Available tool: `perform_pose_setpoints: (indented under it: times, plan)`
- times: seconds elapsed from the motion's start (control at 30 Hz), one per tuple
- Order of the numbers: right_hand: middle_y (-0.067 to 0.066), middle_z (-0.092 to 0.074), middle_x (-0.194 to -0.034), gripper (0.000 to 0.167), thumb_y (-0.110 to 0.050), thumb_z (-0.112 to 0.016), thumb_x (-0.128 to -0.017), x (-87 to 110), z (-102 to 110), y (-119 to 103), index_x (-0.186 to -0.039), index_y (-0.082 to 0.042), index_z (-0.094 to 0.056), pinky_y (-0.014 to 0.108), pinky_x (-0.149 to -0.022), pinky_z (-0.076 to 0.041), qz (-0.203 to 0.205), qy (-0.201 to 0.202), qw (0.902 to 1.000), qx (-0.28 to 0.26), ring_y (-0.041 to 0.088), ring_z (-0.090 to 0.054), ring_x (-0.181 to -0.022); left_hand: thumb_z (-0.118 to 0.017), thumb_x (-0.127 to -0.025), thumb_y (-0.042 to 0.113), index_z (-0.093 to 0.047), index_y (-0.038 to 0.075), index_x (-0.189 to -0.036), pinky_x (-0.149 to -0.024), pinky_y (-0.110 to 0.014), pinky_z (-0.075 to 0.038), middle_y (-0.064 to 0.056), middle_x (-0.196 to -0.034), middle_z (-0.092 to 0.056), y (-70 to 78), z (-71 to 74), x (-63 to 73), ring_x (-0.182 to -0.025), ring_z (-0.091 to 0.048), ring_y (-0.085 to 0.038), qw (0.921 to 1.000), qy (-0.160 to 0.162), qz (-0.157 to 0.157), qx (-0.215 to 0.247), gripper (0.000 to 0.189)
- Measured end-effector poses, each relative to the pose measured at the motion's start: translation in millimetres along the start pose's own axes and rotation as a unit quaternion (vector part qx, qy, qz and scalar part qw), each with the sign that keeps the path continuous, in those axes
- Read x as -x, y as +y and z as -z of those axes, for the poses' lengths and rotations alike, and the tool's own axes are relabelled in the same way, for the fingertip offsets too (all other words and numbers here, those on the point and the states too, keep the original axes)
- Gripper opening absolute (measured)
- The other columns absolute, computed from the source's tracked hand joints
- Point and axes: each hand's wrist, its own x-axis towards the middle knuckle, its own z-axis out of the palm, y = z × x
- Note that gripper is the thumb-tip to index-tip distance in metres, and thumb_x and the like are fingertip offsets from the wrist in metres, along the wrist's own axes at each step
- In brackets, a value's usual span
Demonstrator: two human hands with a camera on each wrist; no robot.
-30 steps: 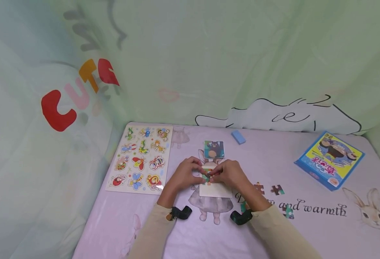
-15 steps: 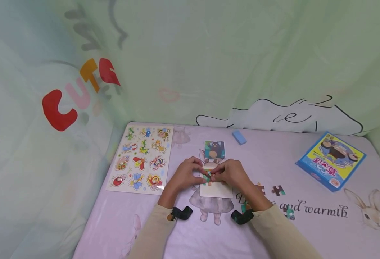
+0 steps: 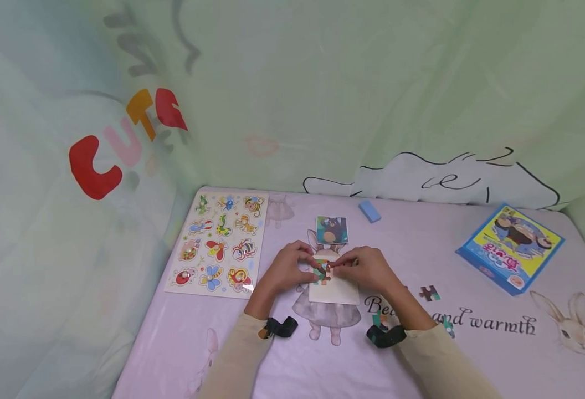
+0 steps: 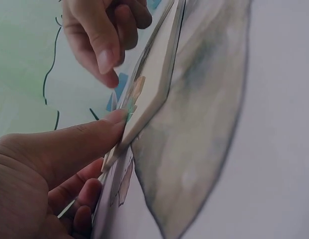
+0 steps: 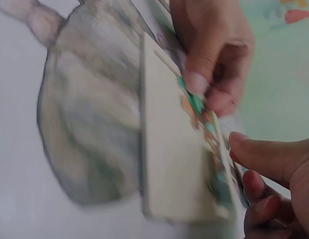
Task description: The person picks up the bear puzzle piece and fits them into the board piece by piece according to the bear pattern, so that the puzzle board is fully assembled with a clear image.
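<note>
A small cream puzzle tray [image 3: 339,293] lies flat in front of me, with several joined jigsaw pieces [image 3: 321,276] along its far left part. My left hand [image 3: 290,269] holds the tray's left side; in the left wrist view its thumb [image 4: 102,132] presses at a green piece while the other fingers curl by the edge. Over the tray's far right side is my right hand [image 3: 369,269]. Its thumb and fingers stand slightly apart by the rim in the right wrist view, with nothing visible between them. Above the tray lies a bear picture card [image 3: 332,230].
Loose jigsaw pieces [image 3: 429,293] lie right of the tray, some partly behind my right forearm. An insect knob-puzzle board [image 3: 256,265] is at the left, a blue block [image 3: 369,211] at the back, and a blue-yellow box [image 3: 513,246] far right.
My right hand has shifted slightly right, off the pieces it was fingering, uncovering more of the picture. The left hand stays at the tray's left side.
</note>
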Motion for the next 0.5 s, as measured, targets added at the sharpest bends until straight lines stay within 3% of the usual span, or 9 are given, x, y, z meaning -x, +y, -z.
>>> perform_pose_setpoints:
  times: [0.2,0.5]
  plan:
    - [-0.001,-0.063,-0.079,0.015,-0.026,-0.075,-0.092,16.8,24,14,-0.100,-0.015,-0.081,0.031,-0.066,-0.041,-0.029,0.014,0.9994,0.015,0.019,-0.051,-0.080,-0.088,-0.078,0.018,-0.080,0.013,-0.096,-0.109,-0.039,-0.040,-0.001,-0.122,-0.062,-1.5,-1.7,-0.6,-0.120,-0.054,-0.020,1.0000,-0.001,-0.002,0.001,0.020]
    - [0.002,-0.070,-0.092,0.024,-0.033,-0.076,-0.092,43.3,57,41,-0.107,-0.014,-0.079,0.029,-0.059,-0.048,-0.053,0.021,0.9981,0.025,0.021,-0.056,-0.081,-0.087,-0.079,0.018,-0.080,0.013,-0.097,-0.109,-0.039,-0.041,-0.001,-0.122,-0.061,-2.7,-1.2,-0.4,-0.120,-0.054,-0.021,1.0000,-0.003,-0.001,-0.001,0.020]
